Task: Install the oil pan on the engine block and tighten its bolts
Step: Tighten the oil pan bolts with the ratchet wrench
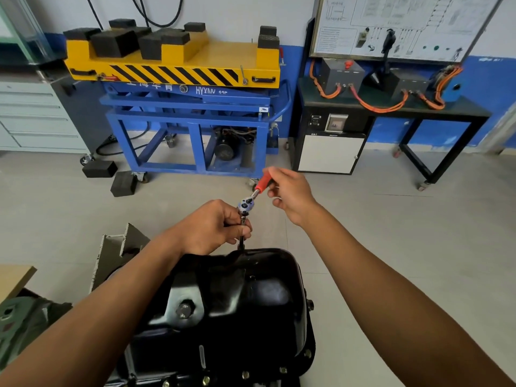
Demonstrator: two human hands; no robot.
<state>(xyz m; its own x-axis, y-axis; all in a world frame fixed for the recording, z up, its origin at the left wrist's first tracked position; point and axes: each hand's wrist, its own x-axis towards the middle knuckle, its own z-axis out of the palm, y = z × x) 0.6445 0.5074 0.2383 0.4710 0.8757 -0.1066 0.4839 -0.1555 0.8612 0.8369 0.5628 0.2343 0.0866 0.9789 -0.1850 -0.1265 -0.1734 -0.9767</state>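
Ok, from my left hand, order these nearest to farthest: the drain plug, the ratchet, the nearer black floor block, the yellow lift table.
1. ratchet, gripped in the left hand
2. drain plug, on the oil pan below
3. nearer black floor block, ahead left
4. yellow lift table, by the wall

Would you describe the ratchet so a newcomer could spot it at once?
Start at the glossy black oil pan at bottom centre. Above its far edge, the ratchet spans both hands: right hand on its handle, left hand pinching its shaft. Nothing else nearby has a red grip and chrome head.
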